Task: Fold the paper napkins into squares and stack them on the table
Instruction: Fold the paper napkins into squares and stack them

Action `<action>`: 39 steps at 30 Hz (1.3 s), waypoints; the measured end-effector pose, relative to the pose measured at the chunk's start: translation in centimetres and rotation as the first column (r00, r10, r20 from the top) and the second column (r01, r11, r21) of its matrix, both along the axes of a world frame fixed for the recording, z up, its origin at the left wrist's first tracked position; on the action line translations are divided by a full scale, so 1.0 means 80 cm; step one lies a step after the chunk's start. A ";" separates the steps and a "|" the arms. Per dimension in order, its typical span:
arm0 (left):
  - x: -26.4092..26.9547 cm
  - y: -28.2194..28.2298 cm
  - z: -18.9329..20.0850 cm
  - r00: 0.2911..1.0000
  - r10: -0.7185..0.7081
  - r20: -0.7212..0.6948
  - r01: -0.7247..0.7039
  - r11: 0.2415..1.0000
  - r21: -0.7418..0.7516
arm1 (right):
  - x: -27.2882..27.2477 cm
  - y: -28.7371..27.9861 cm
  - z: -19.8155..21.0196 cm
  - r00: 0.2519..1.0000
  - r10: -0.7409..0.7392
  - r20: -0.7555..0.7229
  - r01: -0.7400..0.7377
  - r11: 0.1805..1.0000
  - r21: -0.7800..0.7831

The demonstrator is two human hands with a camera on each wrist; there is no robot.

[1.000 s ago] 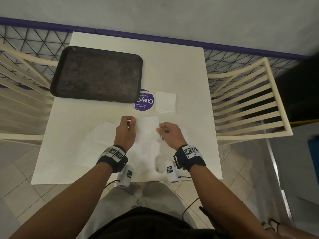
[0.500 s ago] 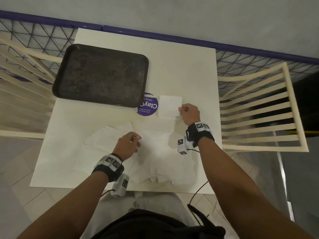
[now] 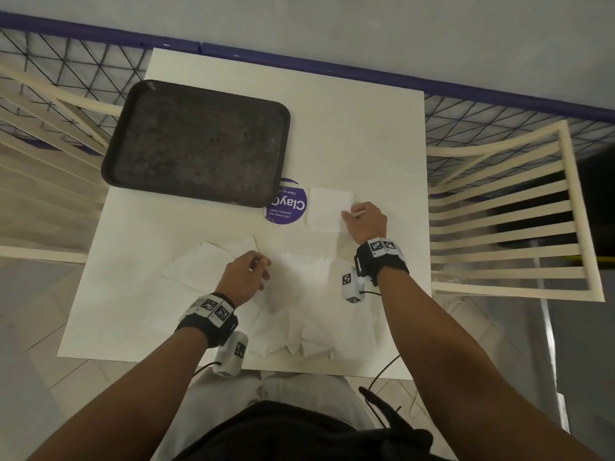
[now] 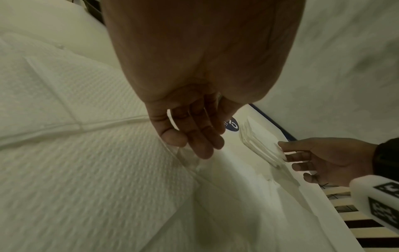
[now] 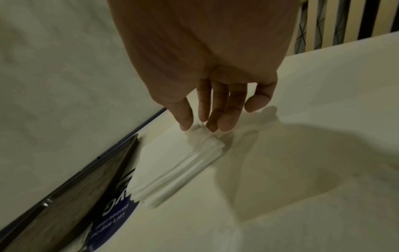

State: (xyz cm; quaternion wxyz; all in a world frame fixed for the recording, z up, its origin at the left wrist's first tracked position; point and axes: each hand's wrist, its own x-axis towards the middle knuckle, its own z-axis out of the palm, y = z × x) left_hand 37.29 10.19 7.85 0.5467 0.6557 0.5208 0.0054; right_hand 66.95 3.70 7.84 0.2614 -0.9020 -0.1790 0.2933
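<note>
Fingers (image 5: pixel 213 112) touch the stack's (image 5: pixel 194 160) layered edge, wrist-view only.

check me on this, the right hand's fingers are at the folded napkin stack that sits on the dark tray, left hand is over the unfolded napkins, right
Not quite. The folded napkin stack sits on the bare table, beside the purple sticker, not on the dark tray; the head view shows it. The rest holds: right hand at the stack, left hand over the unfolded napkins.

Grey wall (image 3: pixel 366 21), cream slatted chair (image 3: pixel 506 227), tiled floor (image 3: pixel 30 377)
</note>
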 end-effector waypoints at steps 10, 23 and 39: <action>0.016 -0.014 0.000 0.997 -0.066 0.035 0.067 0.998 -0.018 | -0.039 -0.077 0.012 1.000 -0.009 0.017 0.010 0.998 -0.069; 0.043 -0.065 -0.004 0.974 -0.217 0.070 0.224 0.966 -0.130 | -0.119 -0.189 0.012 0.997 -0.064 -0.043 0.052 0.972 -0.231; 0.044 -0.085 -0.021 0.974 -0.227 0.018 0.227 0.964 -0.135 | -0.129 -0.205 0.012 0.980 -0.179 -0.089 0.171 0.981 -0.090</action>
